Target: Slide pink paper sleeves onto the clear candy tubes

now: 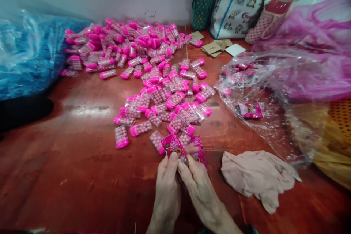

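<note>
Both my hands meet low in the middle of the head view, over a red-brown table. My left hand pinches a small pink printed label with thumb and fingers closed. Beside it, my right hand is closed on the same bunch of pink labels, its fingertips touching the left thumb. Just beyond the fingers lies a heap of clear candy boxes with pink caps, filled with pale pink balls. The nearest box touches the labels.
A bigger pile of the same boxes sits at the back. A blue plastic bag fills the left. Clear and pink plastic bags lie right, with one pink label inside. A beige cloth lies near my right hand. Tote bags stand behind.
</note>
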`<state>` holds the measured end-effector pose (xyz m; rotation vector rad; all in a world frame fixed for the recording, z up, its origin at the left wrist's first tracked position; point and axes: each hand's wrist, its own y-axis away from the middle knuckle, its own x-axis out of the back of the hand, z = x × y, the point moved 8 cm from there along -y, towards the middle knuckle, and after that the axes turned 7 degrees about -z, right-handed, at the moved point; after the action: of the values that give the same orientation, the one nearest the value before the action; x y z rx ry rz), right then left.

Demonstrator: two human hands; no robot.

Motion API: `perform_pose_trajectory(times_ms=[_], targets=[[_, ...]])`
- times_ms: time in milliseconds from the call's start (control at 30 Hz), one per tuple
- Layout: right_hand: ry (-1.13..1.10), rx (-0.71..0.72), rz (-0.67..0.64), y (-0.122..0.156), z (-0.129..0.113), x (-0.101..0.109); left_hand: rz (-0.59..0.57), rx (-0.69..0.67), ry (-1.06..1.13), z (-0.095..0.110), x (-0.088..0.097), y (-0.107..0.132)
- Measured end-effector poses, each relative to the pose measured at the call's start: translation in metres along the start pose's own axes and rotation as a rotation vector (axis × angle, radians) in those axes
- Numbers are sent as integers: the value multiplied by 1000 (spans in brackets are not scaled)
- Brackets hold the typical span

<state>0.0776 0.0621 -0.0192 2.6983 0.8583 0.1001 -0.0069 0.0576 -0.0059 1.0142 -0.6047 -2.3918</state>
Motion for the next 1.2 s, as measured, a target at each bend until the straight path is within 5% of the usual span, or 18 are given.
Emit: perform_pose_trajectory(times_ms=[133,300,633,933,1133,1200], targets=[[-6,-27,10,-9,-13,3,-86,51,10,0,-5,-1],[-74,11,-129,-24,-30,-2,-190,98,2,2,-7,-5],[10,82,-220,-22,-40,0,-168,92,-14,-2,-7,-5],[42,115,-143,-17,-33,-2,-173,84,-3,-6,-4,3],[206,260,199,0,-53,12,-117,-5,145,0,5,8],[305,373,214,6,-62,7,-121,-18,156,1,7,10]])
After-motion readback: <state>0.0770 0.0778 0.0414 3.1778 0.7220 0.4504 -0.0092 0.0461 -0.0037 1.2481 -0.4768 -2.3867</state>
